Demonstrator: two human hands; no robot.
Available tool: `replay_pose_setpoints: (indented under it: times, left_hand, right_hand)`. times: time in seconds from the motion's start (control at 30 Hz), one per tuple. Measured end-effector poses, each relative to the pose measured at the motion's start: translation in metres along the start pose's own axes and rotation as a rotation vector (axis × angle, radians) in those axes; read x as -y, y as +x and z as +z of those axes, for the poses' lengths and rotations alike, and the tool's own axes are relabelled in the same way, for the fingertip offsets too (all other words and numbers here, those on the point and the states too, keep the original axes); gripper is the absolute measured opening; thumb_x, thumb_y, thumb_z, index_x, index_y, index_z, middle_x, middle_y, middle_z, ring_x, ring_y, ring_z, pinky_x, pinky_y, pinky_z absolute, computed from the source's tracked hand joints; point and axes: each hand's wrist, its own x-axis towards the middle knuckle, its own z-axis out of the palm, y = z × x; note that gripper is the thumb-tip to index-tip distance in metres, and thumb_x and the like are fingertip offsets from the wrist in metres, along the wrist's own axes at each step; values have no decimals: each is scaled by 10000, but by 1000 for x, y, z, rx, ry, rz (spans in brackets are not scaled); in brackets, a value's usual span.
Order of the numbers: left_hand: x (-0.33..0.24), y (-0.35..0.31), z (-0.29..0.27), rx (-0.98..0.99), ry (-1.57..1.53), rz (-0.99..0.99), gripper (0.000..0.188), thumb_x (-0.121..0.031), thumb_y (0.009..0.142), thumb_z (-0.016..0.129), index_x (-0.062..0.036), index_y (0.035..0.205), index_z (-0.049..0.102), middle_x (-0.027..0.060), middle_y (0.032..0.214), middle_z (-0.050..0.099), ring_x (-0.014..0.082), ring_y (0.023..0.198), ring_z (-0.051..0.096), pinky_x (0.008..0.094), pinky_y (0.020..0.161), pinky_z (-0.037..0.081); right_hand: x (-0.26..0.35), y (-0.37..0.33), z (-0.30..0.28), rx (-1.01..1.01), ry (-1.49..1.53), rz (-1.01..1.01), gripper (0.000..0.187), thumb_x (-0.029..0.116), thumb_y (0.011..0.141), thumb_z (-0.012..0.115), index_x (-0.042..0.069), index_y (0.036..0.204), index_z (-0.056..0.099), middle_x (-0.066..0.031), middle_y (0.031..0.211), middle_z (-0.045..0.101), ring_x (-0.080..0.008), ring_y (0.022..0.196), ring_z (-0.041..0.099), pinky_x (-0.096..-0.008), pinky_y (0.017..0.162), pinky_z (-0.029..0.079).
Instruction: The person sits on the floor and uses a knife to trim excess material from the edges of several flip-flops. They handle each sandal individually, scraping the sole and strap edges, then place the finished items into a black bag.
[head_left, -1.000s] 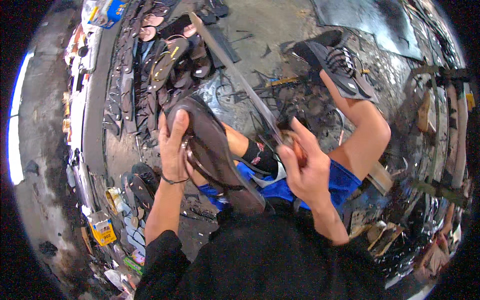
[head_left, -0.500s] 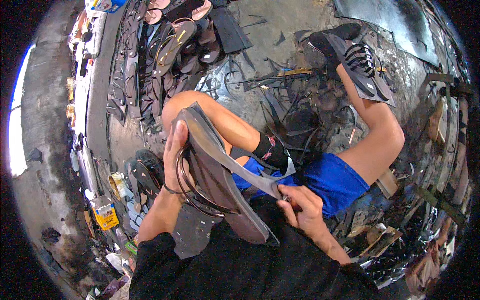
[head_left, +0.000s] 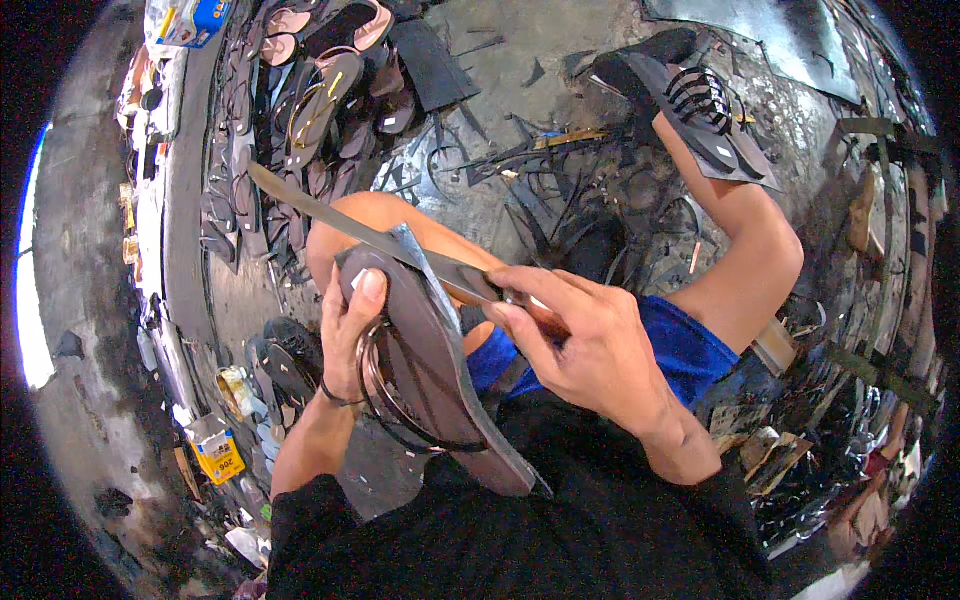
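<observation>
Beyond the black shirt (head_left: 500, 550), the sandal (head_left: 425, 345) slanted away, its far end clamped by the left hand (head_left: 347, 340), presumably for steadiness; the right hand (head_left: 590, 335) pinched the long knife (head_left: 330, 214) near the sole's edge. Other sandals (head_left: 328, 105) lay farther off.

Before you spreads a stained grey floor (head_left: 525, 45); bright white light (head_left: 32, 290) glares at your far left.

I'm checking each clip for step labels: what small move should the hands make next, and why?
Probably a short stroke of the long blade along the edge of the sandal: a pale grey strip juts out there, the blade crosses near the rounded end, the right hand grips it, and the left hand holds the sandal.
</observation>
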Motion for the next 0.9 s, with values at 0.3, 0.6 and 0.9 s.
replay_pose_setpoints:
  times: [0.3,0.6,0.9]
  left_hand:
    - [-33,41,-15,-75,-622,345,383,-385,971,588,-67,1183,616,106,1178,666,252,1011,659,427,901,545]
    - [62,65,112,-2,-991,-52,210,-83,914,691,-37,1119,679,115,1141,711,238,990,711,379,889,617]
    - [72,58,122,29,-885,-111,199,-193,978,638,-92,1144,681,65,1131,708,195,934,714,308,763,631]
  right_hand:
    - [-34,11,-56,-325,446,378,314,239,1021,563,9,1225,630,-97,918,726,-100,674,616,-252,573,499]
    - [-60,-95,-38,-485,7,309,286,155,932,689,23,1186,676,-55,824,690,-86,614,536,-263,566,469]
    - [-52,-114,-2,-429,92,280,311,136,884,741,39,1176,690,-80,777,649,-125,561,537,-278,528,452]
